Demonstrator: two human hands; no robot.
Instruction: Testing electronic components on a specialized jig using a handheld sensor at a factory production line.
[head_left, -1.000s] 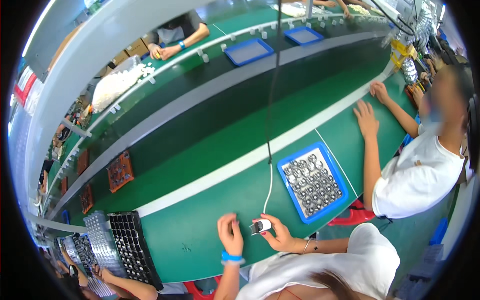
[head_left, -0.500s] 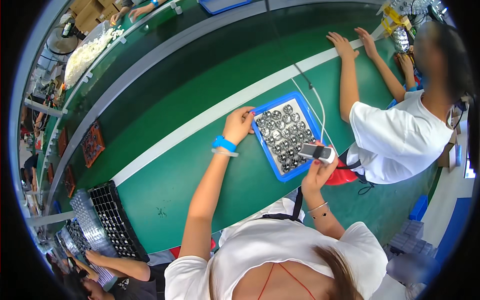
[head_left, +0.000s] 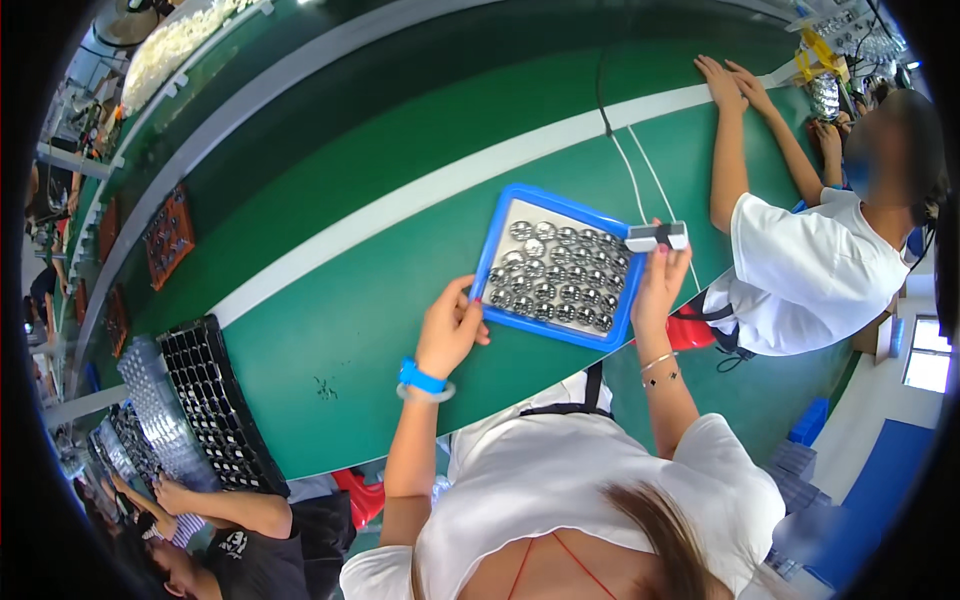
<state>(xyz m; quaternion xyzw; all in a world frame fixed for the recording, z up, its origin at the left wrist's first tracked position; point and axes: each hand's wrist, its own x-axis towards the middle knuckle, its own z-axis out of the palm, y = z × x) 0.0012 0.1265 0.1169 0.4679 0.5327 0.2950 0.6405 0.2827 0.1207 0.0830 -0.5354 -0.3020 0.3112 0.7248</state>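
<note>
- Left hand: grip holds the blue tray at left edge.
- Right hand: grip holds a corded device.
- Shiny round pieces fill the tray.

A factory: conveyor belt, tray of shiny parts, co-workers alongside

a blue rectangular plastic tray with a pale lining lies askew on the green tabletop, one corner near the table's edge. shiny silver round pieces fill it in uneven rows. a small grey-and-black block-shaped device on a white cable overlaps its right rim in view.
</note>
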